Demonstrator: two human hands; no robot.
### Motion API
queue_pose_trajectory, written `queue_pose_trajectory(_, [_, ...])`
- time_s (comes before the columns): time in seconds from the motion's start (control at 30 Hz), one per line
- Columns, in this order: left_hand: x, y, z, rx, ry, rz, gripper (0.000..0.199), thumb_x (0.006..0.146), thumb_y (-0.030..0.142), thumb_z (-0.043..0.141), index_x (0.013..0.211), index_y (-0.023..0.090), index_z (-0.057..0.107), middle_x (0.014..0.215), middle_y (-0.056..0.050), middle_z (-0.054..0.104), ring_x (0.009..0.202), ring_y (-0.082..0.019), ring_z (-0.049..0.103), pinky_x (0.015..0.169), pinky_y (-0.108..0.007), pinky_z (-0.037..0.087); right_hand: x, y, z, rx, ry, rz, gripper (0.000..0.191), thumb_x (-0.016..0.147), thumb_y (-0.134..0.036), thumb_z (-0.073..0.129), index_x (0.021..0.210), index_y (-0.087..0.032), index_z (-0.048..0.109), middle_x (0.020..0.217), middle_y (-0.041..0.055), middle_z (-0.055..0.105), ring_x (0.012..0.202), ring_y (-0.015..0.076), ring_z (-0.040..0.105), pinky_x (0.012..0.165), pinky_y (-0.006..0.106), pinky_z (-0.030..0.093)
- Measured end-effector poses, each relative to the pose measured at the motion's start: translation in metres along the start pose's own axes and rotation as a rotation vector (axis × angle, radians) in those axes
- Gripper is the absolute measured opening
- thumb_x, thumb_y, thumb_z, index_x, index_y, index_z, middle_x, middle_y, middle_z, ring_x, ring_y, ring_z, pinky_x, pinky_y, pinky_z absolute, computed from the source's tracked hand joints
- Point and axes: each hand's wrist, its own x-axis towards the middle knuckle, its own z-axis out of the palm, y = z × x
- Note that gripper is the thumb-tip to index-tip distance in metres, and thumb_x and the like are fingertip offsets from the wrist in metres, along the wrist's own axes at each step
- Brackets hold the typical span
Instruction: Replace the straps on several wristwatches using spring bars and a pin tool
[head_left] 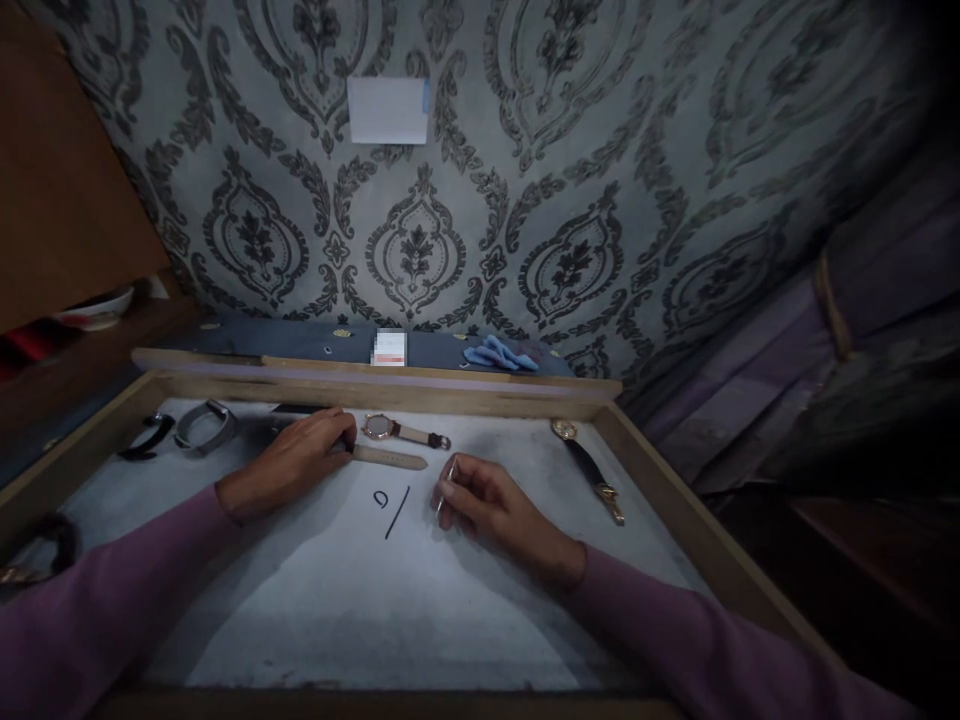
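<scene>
My left hand [304, 455] rests near the back of a white-bottomed tray, its fingers curled down beside a loose beige-backed strap [390, 458]; what lies under the fingertips is hidden. Just beyond it is a rose-gold watch [377, 427] with one dark strap piece attached, stretching to the right. In my right hand [476, 500], a thin metal tool [444, 490] is pinched between thumb and fingers, above the white surface. A thin black bar [397, 512] and a small dark curved piece [381, 498] lie between my hands.
A gold watch with black strap [585, 465] lies at the right. Toward the left are a grey banded watch [204, 430], a black one [154, 437] and a dark one [52, 540]. Wooden walls [690, 510] rim the tray. Behind it lies a blue cloth [501, 352].
</scene>
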Motion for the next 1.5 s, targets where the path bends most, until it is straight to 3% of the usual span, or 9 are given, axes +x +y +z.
queue_pose_trajectory(0.17, [0.007, -0.002, 0.0, -0.185, -0.101, -0.141, 0.007, 0.073, 0.026, 0.05, 0.074, 0.019, 0.051, 0.067, 0.002, 0.051, 0.065, -0.016, 0.047, 0.059, -0.026, 0.033, 0.001, -0.001, 0.0, 0.083, -0.027, -0.002, 0.037, 0.086, -0.051, 0.061, 0.076, -0.016, 0.054, 0.066, 0.0017, 0.063, 0.05, 0.0093, 0.057, 0.044, 0.02, 0.038])
queue_pose_trajectory(0.5, [0.011, 0.011, -0.006, -0.591, -0.201, -0.206, 0.018, 0.064, 0.033, 0.061, 0.069, 0.018, 0.052, 0.061, 0.005, 0.049, 0.059, -0.012, 0.044, 0.056, -0.022, 0.034, 0.0, -0.007, 0.004, 0.153, -0.033, 0.081, 0.038, 0.084, -0.053, 0.062, 0.079, -0.018, 0.048, 0.065, -0.002, 0.061, 0.047, 0.0078, 0.059, 0.042, 0.018, 0.038])
queue_pose_trajectory(0.73, [0.005, 0.024, 0.001, -0.819, -0.235, -0.31, 0.019, 0.067, 0.029, 0.064, 0.074, 0.017, 0.052, 0.059, 0.003, 0.061, 0.05, -0.01, 0.047, 0.047, -0.02, 0.029, -0.002, -0.015, 0.0, -0.092, -0.059, -0.013, 0.041, 0.089, -0.057, 0.053, 0.077, -0.018, 0.05, 0.064, -0.0017, 0.056, 0.051, 0.0093, 0.055, 0.048, 0.021, 0.04])
queue_pose_trajectory(0.87, [0.002, 0.03, 0.008, -0.967, -0.257, -0.342, 0.023, 0.062, 0.027, 0.069, 0.073, 0.017, 0.052, 0.058, 0.002, 0.062, 0.05, -0.009, 0.05, 0.047, -0.02, 0.031, -0.002, -0.021, -0.002, -0.373, -0.013, -0.125, 0.035, 0.094, -0.046, 0.05, 0.078, -0.016, 0.058, 0.059, -0.0008, 0.055, 0.051, 0.0099, 0.047, 0.048, 0.022, 0.036])
queue_pose_trajectory(1.0, [0.0, 0.032, 0.011, -1.044, -0.295, -0.365, 0.022, 0.062, 0.024, 0.07, 0.073, 0.016, 0.053, 0.058, 0.002, 0.064, 0.051, -0.009, 0.052, 0.047, -0.02, 0.032, 0.004, -0.021, -0.001, -0.491, 0.004, -0.178, 0.024, 0.093, -0.033, 0.05, 0.087, -0.014, 0.064, 0.063, 0.0, 0.056, 0.056, 0.0117, 0.05, 0.052, 0.023, 0.037])
queue_pose_trajectory(1.17, [-0.001, 0.031, 0.013, -1.077, -0.34, -0.361, 0.02, 0.064, 0.023, 0.071, 0.074, 0.016, 0.056, 0.059, 0.001, 0.066, 0.052, -0.01, 0.055, 0.047, -0.02, 0.034, 0.014, -0.011, 0.005, -0.671, 0.053, -0.305, 0.016, 0.09, -0.02, 0.052, 0.081, -0.016, 0.065, 0.068, 0.0022, 0.059, 0.062, 0.0138, 0.052, 0.058, 0.025, 0.04])
queue_pose_trajectory(1.33, [-0.003, 0.033, 0.014, -1.098, -0.363, -0.335, 0.02, 0.064, 0.023, 0.072, 0.075, 0.015, 0.058, 0.06, 0.0, 0.066, 0.052, -0.01, 0.056, 0.048, -0.02, 0.036, 0.017, -0.008, 0.009, -0.766, 0.035, -0.4, 0.019, 0.091, -0.016, 0.05, 0.085, -0.017, 0.068, 0.079, 0.0054, 0.061, 0.07, 0.0159, 0.055, 0.064, 0.027, 0.042])
queue_pose_trajectory(1.5, [-0.005, 0.037, 0.019, -1.141, -0.378, -0.339, 0.021, 0.063, 0.022, 0.074, 0.075, 0.015, 0.059, 0.06, 0.0, 0.067, 0.053, -0.011, 0.057, 0.051, -0.021, 0.039, 0.015, -0.001, 0.011, -0.789, 0.036, -0.364, 0.023, 0.093, -0.02, 0.048, 0.087, -0.018, 0.071, 0.08, 0.0058, 0.062, 0.073, 0.0167, 0.058, 0.065, 0.027, 0.043])
